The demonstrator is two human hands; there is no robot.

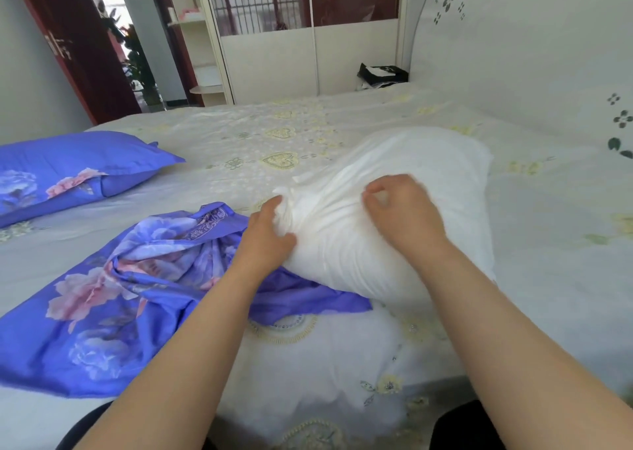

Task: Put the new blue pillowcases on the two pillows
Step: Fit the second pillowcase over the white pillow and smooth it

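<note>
1. The left hand (270,235) was closed around the near corner of the bare white pillow (394,216), its fingers dug into bunched fabric. Most likely it squeezed that end narrow so it would pass into a case mouth.

2. The right hand (402,211) lay on top of the same pillow with fingers curled and pinching a fold of its cover, pressing down; the grip looked lighter than the left's, more steadying than carrying.

3. The pillow's near end rested on an edge of the loose blue pillowcase (113,298), which lay crumpled and unfilled on the bed (308,130), just left of the left forearm. Its opening could not be made out among the folds, so I judged it would need shaking out before the pillow went in.

4. Farther left, well apart from the hands, a second pillow (78,168) already wore its blue floral case, so about half the task looked done.

5. For room: the sheet beyond and to the right of the white pillow lay open up to the headboard (513,55), giving space to swing the pillow. The near bed edge ran just under the forearms, so the case could slide off toward the person if tugged that way.

6. The wardrobe (308,38) and doorway stood well clear across the bed.
</note>
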